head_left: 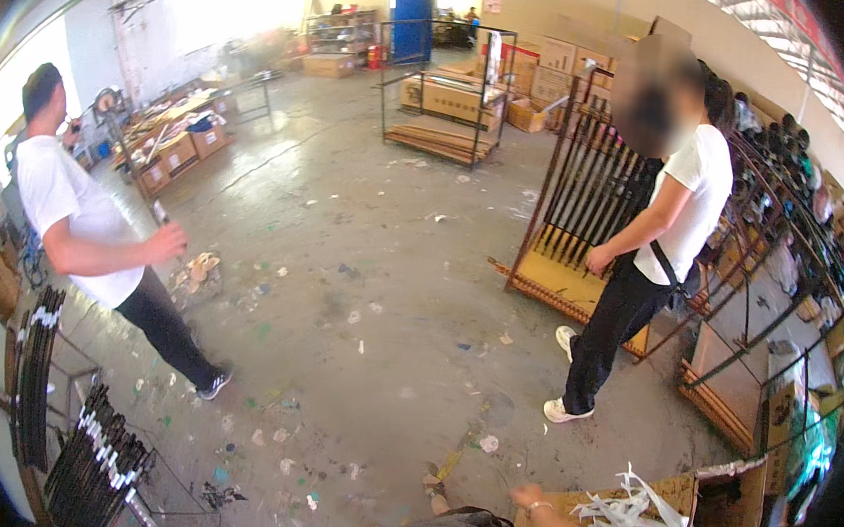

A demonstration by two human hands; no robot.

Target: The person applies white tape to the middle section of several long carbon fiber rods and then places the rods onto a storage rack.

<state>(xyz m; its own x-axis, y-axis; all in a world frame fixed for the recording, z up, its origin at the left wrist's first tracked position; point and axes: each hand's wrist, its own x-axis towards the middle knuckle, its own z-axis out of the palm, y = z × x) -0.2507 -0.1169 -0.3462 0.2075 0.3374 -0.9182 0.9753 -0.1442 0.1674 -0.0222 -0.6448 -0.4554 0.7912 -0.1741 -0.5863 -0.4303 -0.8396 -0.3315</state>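
Observation:
My right hand (526,496) shows small at the lower edge, with a light band round its wrist. It hangs beside the cardboard (577,502), and I cannot make out whether its fingers are spread or closed. Nothing is seen in it. White plastic strips (636,515) lie in a tangle on the cardboard, to the right of my forearm. My left hand is out of sight. A small skin-toned shape shows near the dark cloth at the lower edge; I cannot tell what it is.
One person (87,194) stands at left; another (668,205) stands at right by a rack of black rods (590,178). Bundled black rods (93,466) stand lower left. Scraps litter the floor (389,291). A metal-frame cart (447,95) with cartons stands farther back.

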